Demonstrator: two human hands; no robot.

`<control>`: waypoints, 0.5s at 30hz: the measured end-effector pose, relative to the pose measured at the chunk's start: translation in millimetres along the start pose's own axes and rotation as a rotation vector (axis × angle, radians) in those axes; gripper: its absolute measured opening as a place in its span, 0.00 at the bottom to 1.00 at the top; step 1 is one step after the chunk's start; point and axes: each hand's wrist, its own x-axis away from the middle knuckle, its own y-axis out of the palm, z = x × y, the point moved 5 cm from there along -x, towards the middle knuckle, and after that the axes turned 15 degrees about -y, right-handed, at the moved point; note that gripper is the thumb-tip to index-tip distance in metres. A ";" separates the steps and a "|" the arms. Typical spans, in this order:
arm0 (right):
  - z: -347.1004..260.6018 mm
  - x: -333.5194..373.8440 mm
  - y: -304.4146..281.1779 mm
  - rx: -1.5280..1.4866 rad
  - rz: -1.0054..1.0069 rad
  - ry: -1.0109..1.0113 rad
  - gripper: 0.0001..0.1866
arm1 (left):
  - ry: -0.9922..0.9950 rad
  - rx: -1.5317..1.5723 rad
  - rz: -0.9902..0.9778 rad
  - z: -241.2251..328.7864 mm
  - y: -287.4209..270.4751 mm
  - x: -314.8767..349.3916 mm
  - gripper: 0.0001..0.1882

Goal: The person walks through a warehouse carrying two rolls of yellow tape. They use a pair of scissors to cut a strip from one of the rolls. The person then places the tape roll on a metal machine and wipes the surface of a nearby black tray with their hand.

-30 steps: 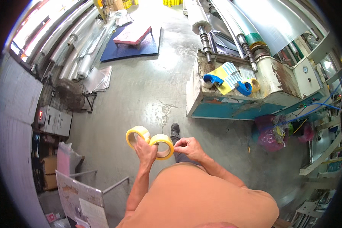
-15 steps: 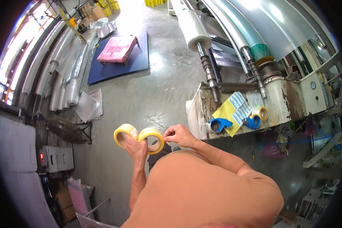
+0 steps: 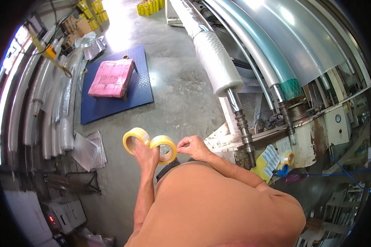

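Note:
Two wide yellowish rolls of packing tape [image 3: 135,132] are in my left hand [image 3: 146,159]. The hand is closed on their facing sides, so the rolls stand side by side with their pale cores showing. My right hand [image 3: 195,148] is beside the right-hand tape roll [image 3: 174,145], thumb and forefinger pinched together close to its outer edge. Whatever is between those fingertips is too small to make out. Both hands are in front of my torso, above the grey floor.
Ahead left, a pink-covered low stool [image 3: 112,79] stands on a blue metal plate [image 3: 140,92]. A film roll on a shaft [image 3: 220,61] and a large machine [image 3: 317,142] flank the right. Wrapped rolls [image 3: 66,133] line the left. Yellow paper [image 3: 260,165] lies on the machine's ledge.
The surroundings have shifted down in view: stool, blue plate and film-roll shaft look nearer. My hands and the two tape rolls keep nearly the same pose in front of me.

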 end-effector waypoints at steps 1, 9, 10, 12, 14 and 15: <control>-5.3 -19.3 -4.8 0.046 0.029 0.012 0.09 | 0.001 0.007 -0.033 14.1 0.9 -21.8 0.26; -24.8 -171.2 -55.5 0.290 0.316 -0.032 0.09 | 0.225 -0.060 -0.014 117.1 54.3 -174.4 0.27; -26.5 -194.5 -65.5 0.341 0.345 -0.071 0.08 | 0.258 -0.053 -0.003 129.9 64.7 -194.0 0.27; -30.8 -242.8 -88.6 0.409 0.389 -0.162 0.06 | 0.320 -0.036 0.027 157.5 86.2 -234.2 0.26; -39.6 -295.2 -113.6 0.465 0.398 -0.272 0.03 | 0.317 -0.015 -0.008 187.2 105.5 -282.0 0.26; -45.3 -321.2 -126.3 0.421 0.378 -0.276 0.03 | 0.311 -0.010 -0.027 203.5 112.6 -304.6 0.26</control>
